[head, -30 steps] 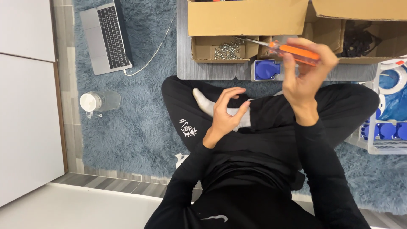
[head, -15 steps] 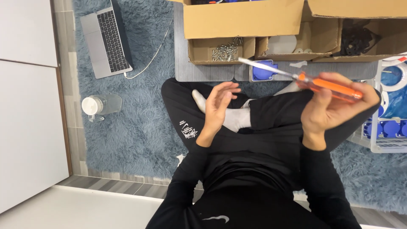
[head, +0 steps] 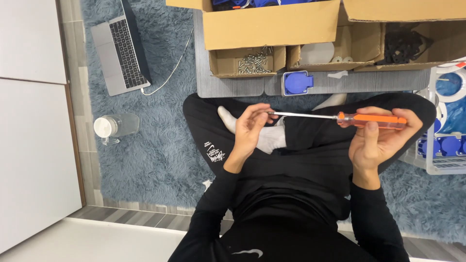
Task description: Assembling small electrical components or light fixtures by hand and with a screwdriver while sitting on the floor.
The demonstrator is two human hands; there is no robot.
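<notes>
Lowered, screwdriver [head: 340,117] lies level, tip toward left hand [head: 250,131]

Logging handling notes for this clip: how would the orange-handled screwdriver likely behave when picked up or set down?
The orange-handled screwdriver looks stiff: its thin metal shaft stays straight between the right hand and the left hand. It is probably handle-heavy, as the handle is far thicker. Laid down, it may roll.
</notes>
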